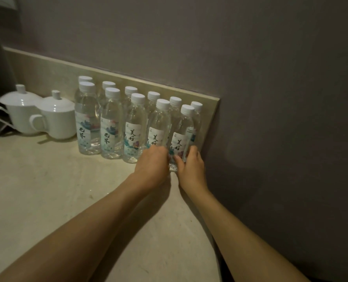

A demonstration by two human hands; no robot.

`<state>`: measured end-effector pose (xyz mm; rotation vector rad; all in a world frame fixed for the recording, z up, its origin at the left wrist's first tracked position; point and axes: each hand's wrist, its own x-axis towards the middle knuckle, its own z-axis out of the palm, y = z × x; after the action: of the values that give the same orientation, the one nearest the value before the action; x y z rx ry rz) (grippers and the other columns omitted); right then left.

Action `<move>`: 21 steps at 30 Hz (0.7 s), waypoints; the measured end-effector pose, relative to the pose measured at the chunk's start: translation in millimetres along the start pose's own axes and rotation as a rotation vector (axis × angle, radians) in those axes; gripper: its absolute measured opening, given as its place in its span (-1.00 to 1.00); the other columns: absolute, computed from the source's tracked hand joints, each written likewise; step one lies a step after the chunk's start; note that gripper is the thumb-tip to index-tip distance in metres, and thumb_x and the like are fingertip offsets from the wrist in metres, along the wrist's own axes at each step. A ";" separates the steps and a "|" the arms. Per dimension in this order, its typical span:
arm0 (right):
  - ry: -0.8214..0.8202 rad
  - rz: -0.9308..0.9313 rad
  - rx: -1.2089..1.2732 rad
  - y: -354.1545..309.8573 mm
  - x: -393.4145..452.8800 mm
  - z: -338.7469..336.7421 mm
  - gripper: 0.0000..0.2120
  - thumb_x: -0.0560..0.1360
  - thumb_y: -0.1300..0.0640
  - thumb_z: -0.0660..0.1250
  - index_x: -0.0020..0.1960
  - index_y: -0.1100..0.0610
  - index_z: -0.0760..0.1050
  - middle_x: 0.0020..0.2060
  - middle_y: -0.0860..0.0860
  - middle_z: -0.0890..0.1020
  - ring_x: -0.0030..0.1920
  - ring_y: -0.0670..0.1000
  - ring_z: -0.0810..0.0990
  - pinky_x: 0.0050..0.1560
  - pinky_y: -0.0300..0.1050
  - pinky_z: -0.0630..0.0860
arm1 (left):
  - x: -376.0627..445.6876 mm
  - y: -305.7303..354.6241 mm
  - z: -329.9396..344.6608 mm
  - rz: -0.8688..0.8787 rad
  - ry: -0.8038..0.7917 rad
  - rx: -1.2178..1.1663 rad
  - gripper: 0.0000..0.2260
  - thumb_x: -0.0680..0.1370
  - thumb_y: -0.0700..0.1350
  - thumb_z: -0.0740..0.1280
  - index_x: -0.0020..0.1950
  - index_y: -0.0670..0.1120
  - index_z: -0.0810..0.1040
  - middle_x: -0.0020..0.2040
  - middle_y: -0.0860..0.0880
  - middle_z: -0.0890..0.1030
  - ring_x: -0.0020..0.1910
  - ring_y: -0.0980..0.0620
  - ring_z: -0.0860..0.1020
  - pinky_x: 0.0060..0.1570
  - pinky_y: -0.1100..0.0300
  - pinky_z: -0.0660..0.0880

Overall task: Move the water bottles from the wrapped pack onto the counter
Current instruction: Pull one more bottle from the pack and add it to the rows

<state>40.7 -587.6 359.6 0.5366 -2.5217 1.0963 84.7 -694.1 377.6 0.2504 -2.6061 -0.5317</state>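
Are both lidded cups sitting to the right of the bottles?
No, both white lidded cups stand left of the bottle rows.

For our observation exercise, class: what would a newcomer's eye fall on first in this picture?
Two rows of clear water bottles with white caps stand on the counter against the low backsplash. Both hands, the left hand and right hand, close around the front bottle at the right end. Two white lidded cups sit at the left.
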 end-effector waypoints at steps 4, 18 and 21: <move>-0.003 0.025 -0.014 -2.9 -2.6 1.2 -0.74 0.56 0.00 0.28 0.07 0.15 0.31 0.07 0.13 0.53 0.00 0.16 0.56 -0.18 -0.08 0.39 | -5.4 -2.2 -3.5 -0.006 -0.027 -0.040 -0.81 0.57 -0.15 0.27 -0.16 -0.18 0.62 -0.22 -0.17 0.63 -0.19 -0.18 0.60 -0.16 0.03 0.53; -0.126 0.145 0.033 -16.9 -22.3 -29.8 -0.55 0.55 -0.05 0.27 0.30 0.22 0.32 0.25 0.20 0.47 0.24 0.21 0.49 0.19 0.15 0.48 | -31.1 7.9 -30.4 -0.059 -0.064 -0.170 -0.74 0.60 -0.05 0.24 0.11 -0.17 0.62 -0.03 -0.14 0.68 -0.02 -0.10 0.62 0.06 -0.01 0.56; -0.126 0.138 0.055 -19.0 -27.5 -38.7 -0.56 0.55 -0.05 0.27 0.31 0.18 0.32 0.25 0.16 0.46 0.23 0.19 0.49 0.18 0.13 0.49 | -38.9 14.6 -35.9 -0.072 -0.056 -0.164 -0.73 0.60 -0.03 0.23 0.11 -0.16 0.61 -0.02 -0.12 0.68 -0.02 -0.09 0.62 0.07 -0.01 0.56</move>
<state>79.6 -565.0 384.1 0.4657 -2.6785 1.2192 134.7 -682.2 397.1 0.2795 -2.5967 -0.7830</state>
